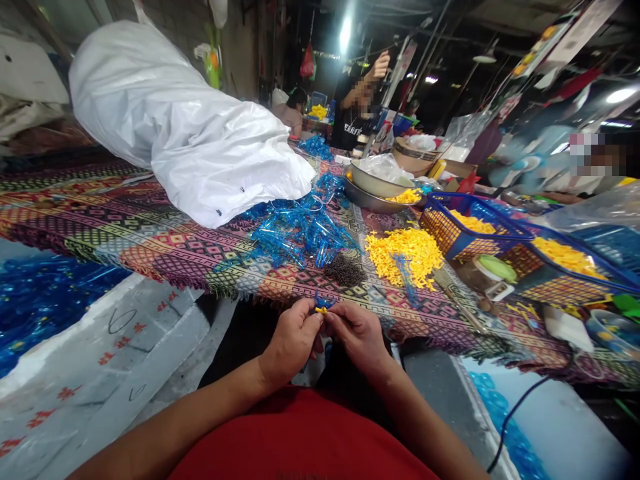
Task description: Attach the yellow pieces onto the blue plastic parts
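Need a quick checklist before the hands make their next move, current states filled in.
1. Left hand pinching the small yellow piece: ok.
2. Right hand gripping it too: cannot tell; its fingertips are right beside it.
3. Yellow piece fastened to the blue strands there: cannot tell, too small.
4. Yellow pile on the patterned cloth: ok.
5. Blue plastic heap on the cloth: ok.
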Demonstrator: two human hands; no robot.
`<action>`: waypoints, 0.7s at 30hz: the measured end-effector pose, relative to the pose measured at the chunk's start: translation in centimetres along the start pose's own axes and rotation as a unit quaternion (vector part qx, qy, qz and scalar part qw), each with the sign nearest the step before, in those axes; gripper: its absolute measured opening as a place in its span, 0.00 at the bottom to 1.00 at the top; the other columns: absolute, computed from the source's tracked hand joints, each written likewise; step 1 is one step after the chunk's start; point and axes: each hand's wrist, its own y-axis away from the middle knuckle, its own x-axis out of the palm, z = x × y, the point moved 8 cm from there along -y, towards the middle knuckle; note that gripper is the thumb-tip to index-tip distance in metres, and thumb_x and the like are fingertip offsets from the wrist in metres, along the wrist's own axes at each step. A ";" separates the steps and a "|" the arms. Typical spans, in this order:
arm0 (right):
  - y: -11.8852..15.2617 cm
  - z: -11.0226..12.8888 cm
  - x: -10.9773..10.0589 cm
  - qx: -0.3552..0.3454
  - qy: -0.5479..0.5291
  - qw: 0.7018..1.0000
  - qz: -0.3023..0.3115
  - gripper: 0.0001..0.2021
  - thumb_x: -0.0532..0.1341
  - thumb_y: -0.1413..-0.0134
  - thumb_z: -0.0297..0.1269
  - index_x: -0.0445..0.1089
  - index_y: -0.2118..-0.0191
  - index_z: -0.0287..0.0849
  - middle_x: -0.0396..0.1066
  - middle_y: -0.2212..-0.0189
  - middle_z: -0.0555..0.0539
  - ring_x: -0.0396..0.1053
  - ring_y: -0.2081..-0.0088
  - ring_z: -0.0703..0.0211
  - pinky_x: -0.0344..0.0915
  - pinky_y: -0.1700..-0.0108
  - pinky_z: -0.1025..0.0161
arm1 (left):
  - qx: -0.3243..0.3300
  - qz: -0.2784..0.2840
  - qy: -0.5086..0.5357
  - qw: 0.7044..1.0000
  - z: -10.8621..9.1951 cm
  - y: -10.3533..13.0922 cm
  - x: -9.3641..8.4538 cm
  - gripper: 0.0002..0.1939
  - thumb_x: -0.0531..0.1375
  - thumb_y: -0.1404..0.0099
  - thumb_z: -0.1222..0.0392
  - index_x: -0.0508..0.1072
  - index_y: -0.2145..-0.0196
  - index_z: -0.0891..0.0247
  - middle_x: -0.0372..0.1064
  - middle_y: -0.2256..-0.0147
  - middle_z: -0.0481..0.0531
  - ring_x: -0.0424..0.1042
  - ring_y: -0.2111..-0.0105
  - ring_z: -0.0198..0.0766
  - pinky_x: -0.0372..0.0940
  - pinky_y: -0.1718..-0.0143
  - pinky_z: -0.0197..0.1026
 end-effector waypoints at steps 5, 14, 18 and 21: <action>0.4 -1.0 0.2 0.025 -0.042 0.999 -0.003 0.09 0.56 0.44 0.37 0.68 0.72 0.42 0.68 0.80 0.50 0.65 0.77 0.64 0.61 0.76 0.68 | -0.002 -0.005 -0.013 1.000 0.0 0.0 0.0 0.09 0.50 0.39 0.57 0.65 0.68 0.64 0.62 0.82 0.43 0.62 0.85 0.30 0.59 0.86 0.32; -0.1 -0.6 0.3 0.020 -0.025 0.999 0.006 0.09 0.56 0.45 0.36 0.68 0.74 0.42 0.67 0.80 0.50 0.64 0.77 0.64 0.61 0.75 0.68 | -0.016 0.006 -0.020 1.000 0.4 -0.1 0.1 0.08 0.48 0.38 0.57 0.63 0.69 0.64 0.61 0.84 0.43 0.61 0.86 0.30 0.59 0.86 0.32; -0.1 -0.8 0.5 0.022 -0.034 0.999 0.012 0.09 0.56 0.45 0.36 0.69 0.73 0.41 0.68 0.79 0.50 0.66 0.76 0.64 0.61 0.74 0.68 | -0.021 0.008 -0.018 1.000 0.7 -0.1 -0.1 0.09 0.47 0.37 0.57 0.62 0.70 0.64 0.61 0.85 0.43 0.60 0.87 0.30 0.58 0.86 0.31; 0.0 -1.5 0.8 0.049 -0.059 0.997 0.021 0.08 0.56 0.45 0.37 0.70 0.71 0.41 0.69 0.78 0.49 0.65 0.76 0.64 0.62 0.75 0.68 | -0.023 0.000 -0.026 0.999 0.7 -0.1 -0.4 0.08 0.48 0.38 0.58 0.62 0.70 0.63 0.60 0.85 0.43 0.60 0.87 0.30 0.58 0.86 0.31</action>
